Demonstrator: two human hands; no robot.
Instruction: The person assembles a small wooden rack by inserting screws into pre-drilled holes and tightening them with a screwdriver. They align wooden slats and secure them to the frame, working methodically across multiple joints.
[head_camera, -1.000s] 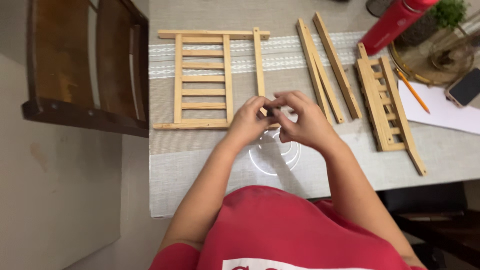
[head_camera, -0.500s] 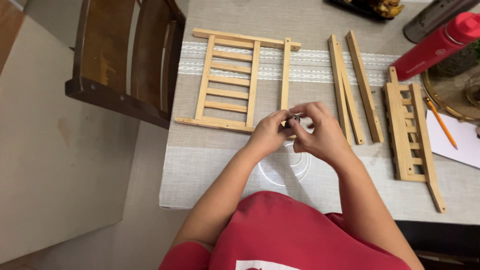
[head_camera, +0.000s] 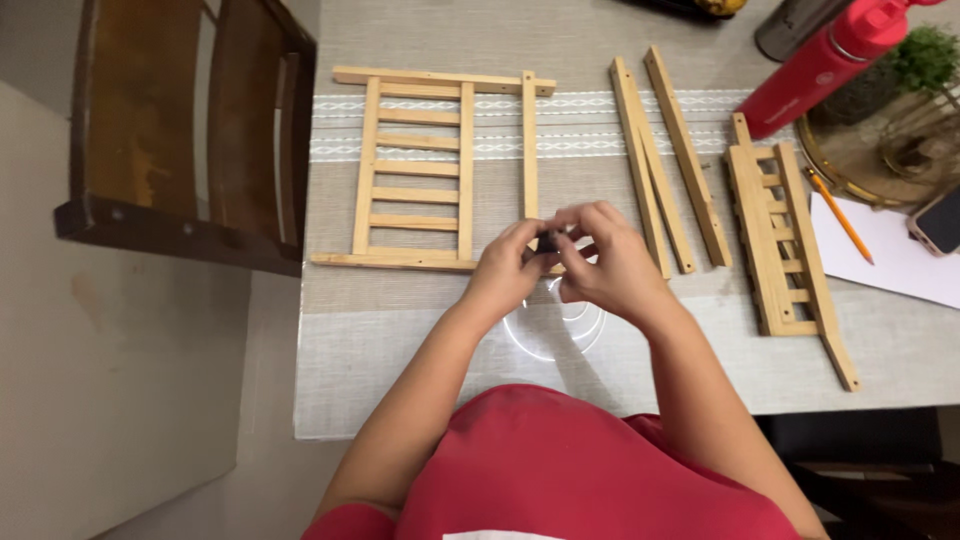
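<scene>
Since half a second ago the hands barely shifted: both remain together over the table's near-middle, fingers a bit more closed in. Left hand (head_camera: 505, 272) and right hand (head_camera: 605, 262) meet fingertip to fingertip, pinching a small dark part (head_camera: 553, 240) between them; too small and blurred to identify. Part sits right at the pinch, just above the lower right corner of the slatted wooden frame (head_camera: 420, 170), which lies flat on the table (head_camera: 400, 350). Clear plastic bag (head_camera: 553, 325) lies under the wrists. Two loose wooden bars (head_camera: 665, 160) just right of the hands, a second slatted panel (head_camera: 785, 240) beyond. Red bottle (head_camera: 825, 65) far right.
</scene>
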